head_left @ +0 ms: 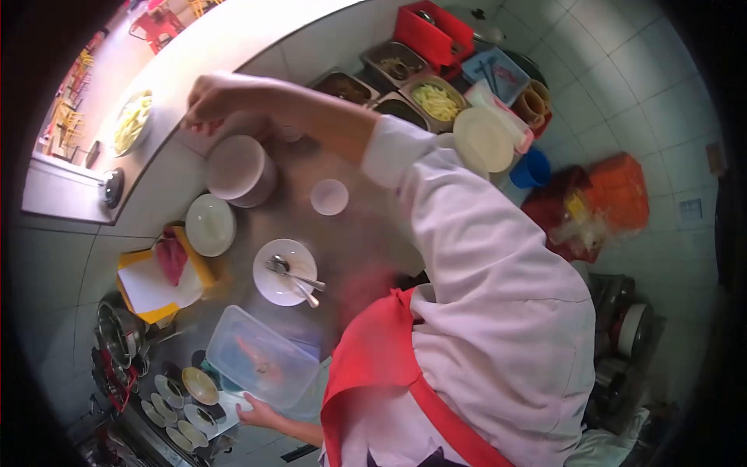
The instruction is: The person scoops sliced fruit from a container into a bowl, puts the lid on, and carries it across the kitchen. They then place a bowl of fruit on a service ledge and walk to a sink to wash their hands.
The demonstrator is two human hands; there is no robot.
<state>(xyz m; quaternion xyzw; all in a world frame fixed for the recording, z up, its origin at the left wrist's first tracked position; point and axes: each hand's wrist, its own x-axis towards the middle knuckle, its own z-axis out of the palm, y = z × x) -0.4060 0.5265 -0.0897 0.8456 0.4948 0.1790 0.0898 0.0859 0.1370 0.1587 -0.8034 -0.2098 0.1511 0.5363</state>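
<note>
My right hand (206,103) reaches over the worktop beside the serving ledge, wrist bent and fingers curled closed. Whether it holds anything is hidden. Just below it stands a stack of white plates (233,167). On the ledge nearby is a bowl of pale cut food (132,123). My left hand (261,412) is low in the view, its fingers bent at a flat white piece (228,406) that I cannot identify. Right above that hand lies a clear plastic container (253,362) with something orange showing through. A white plate (272,289) carries spoons (289,274).
A small pale cup (330,197) and an oval white dish (210,226) sit on the steel worktop. Metal food trays (393,62) line the back wall. A yellow box (163,288) with a red cloth stands at left. Several small dishes (187,436) are at lower left.
</note>
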